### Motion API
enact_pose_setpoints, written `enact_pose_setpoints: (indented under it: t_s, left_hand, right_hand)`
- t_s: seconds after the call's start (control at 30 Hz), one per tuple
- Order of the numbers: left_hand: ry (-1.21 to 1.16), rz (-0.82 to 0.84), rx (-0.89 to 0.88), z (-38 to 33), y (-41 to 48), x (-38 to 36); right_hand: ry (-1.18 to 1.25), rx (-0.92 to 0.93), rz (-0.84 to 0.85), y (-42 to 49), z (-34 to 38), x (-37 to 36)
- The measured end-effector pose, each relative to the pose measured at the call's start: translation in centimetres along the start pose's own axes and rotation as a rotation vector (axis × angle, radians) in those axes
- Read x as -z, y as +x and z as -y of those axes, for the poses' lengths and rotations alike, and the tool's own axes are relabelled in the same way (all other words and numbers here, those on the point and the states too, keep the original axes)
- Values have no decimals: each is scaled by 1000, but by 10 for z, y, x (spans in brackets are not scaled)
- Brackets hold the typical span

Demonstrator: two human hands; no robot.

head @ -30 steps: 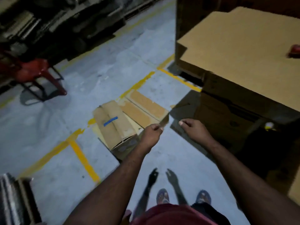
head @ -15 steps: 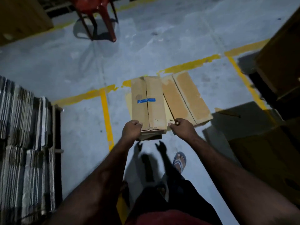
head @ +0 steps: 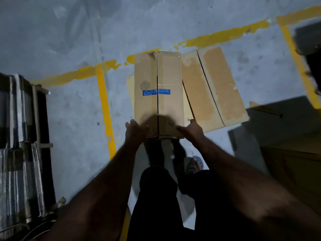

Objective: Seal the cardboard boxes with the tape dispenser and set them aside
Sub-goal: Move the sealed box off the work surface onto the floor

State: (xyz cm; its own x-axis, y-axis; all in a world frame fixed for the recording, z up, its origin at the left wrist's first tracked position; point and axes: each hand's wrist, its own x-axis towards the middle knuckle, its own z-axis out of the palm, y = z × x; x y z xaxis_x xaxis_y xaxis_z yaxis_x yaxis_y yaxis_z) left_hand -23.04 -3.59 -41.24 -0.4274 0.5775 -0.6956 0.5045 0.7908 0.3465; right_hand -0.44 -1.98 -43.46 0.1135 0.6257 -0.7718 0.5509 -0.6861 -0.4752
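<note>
Grey concrete floor (head: 69, 110) marked with yellow lines (head: 104, 105). A box (head: 166, 75) bearing a blue label lies on it. A second box (head: 225, 87) touches its right side; a stack (head: 17, 136) stands well to its left; a sandalled foot (head: 193, 164) is near its near end.

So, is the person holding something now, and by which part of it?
Yes, the cardboard box: the left hand and the right hand grip its near end, one at each corner, thumbs on top.

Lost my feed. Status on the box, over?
Left hand and right hand grip the box at its near end. Blue label across its seam. Another box beside it, right. No tape dispenser in view.
</note>
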Motion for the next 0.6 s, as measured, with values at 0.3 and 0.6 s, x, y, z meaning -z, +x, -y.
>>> enact_pose_setpoints:
  t_s: [0.3,0.6]
  left_hand:
    - [-212,25,37,24,55,-25]
    - [-45,-61,-320,-77,-24,48]
  right_hand:
    - [153,-26,32,60,-19,-48]
    - [-26,98,-133,-31,68,64]
